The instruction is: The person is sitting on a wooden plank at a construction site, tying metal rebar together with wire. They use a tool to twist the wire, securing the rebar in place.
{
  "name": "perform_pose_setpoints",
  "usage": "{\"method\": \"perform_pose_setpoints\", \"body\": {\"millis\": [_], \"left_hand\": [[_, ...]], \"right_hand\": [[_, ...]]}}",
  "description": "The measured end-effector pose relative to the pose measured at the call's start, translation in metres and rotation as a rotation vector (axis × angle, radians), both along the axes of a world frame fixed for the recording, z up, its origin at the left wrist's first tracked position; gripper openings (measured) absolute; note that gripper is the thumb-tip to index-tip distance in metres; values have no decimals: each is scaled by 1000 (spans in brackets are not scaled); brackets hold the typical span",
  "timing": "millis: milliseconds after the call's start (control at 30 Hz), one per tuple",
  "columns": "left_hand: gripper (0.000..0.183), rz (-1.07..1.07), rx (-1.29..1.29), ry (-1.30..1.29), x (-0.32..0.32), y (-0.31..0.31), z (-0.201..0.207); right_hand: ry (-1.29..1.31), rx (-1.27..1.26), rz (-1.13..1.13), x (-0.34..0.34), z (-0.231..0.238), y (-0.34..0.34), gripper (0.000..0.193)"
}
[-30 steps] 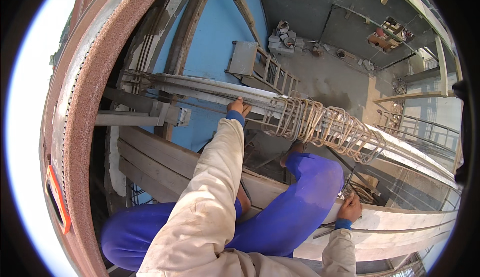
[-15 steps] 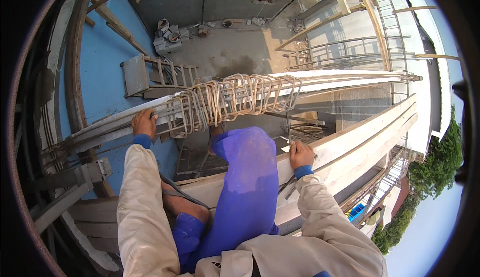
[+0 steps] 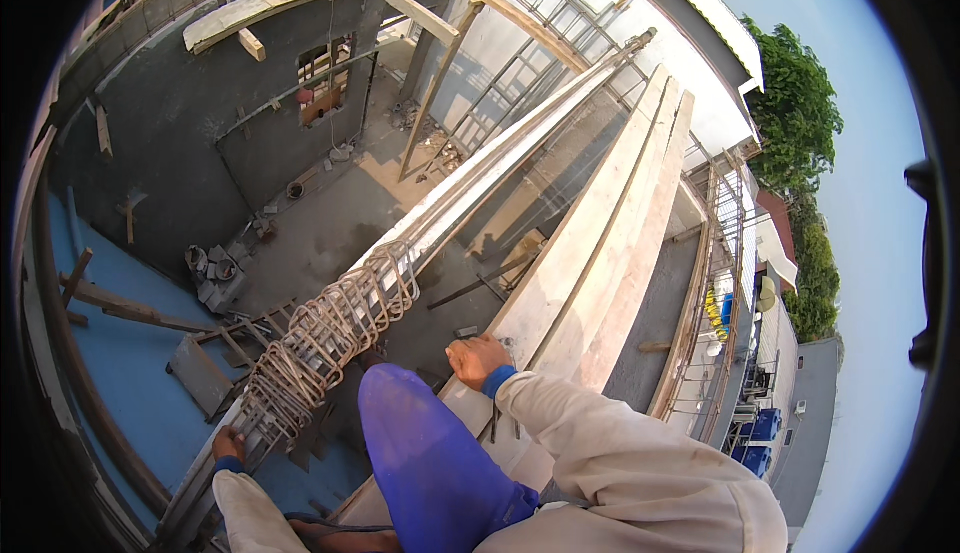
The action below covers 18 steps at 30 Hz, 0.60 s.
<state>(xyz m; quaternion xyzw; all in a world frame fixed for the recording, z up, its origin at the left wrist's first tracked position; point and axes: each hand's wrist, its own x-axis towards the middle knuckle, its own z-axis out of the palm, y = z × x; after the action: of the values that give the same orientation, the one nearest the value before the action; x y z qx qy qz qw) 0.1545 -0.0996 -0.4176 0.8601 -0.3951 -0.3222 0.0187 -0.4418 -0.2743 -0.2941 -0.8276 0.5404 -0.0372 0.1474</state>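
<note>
Cream sleeves with blue cuffs lead to both hands: the left hand [image 3: 229, 443], at the near left, has its fingers bent over the steel bars just beyond the rings, but how firmly it grips I cannot tell; the right hand [image 3: 479, 360], its fingers folded in, rests on the planks [image 3: 610, 243], with metal showing beside it, and whether it holds that is unclear. Rusty steel rings [image 3: 300, 358] sit bunched around the long bars [image 3: 560, 103], between the left hand and the bars' far right end. Over the last half second the view has swung to the right, so the bars now run diagonally, while the left hand remains beside the same end of the bunch; the rings are no more spread out, so the work itself seems little advanced. One blue-trousered knee [image 3: 430, 453] stands up between the hands and is in the way of a straight reach across. Beyond the bars, the concrete floor [image 3: 340, 213] lies far below, with a grey board [image 3: 200, 378] at the left; a green tree [image 3: 795, 103] rises at the far right.
</note>
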Motion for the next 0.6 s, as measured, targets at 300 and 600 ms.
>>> {"method": "perform_pose_setpoints", "body": {"millis": [300, 600], "left_hand": [[32, -49, 84, -17, 1, -4, 4], [30, -46, -125, -79, -14, 8, 10]], "right_hand": [[30, -20, 42, 0, 3, -3, 26], [28, -57, 62, 0, -1, -3, 23]]}}
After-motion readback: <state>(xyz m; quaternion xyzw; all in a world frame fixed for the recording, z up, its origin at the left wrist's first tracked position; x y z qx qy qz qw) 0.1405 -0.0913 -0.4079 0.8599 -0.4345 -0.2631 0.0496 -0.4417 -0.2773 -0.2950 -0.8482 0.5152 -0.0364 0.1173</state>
